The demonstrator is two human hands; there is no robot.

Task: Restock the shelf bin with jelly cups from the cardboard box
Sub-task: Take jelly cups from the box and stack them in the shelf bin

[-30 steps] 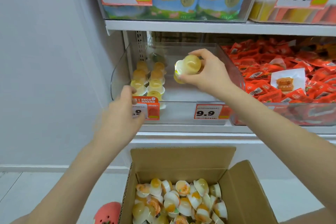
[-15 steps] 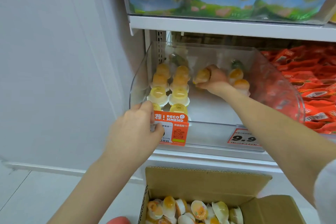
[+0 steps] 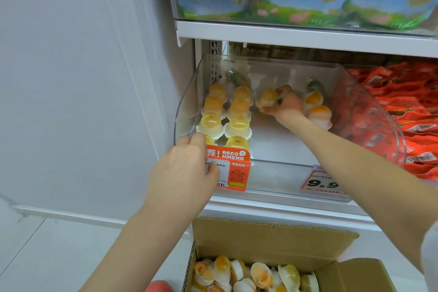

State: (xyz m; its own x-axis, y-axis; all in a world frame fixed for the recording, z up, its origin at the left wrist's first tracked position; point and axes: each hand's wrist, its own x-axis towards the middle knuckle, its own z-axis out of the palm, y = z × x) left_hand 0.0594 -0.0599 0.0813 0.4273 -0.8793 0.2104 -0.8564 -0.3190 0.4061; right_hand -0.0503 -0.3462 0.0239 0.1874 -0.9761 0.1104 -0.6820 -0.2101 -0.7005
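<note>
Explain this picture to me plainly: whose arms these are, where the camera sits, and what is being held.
No machine here: these are a person's two bare arms, filmed by one wide camera worn on the head, looking forward and down. The right hand reaches deep into the clear shelf bin with its grip closed round one jelly cup, setting it beside the two rows of cups already standing along the bin's left side. Two more cups stand to the right of that hand. The left hand holds the bin's front left corner, next to the orange price tag. Below the shelf, an open cardboard box holds more loose cups.
</note>
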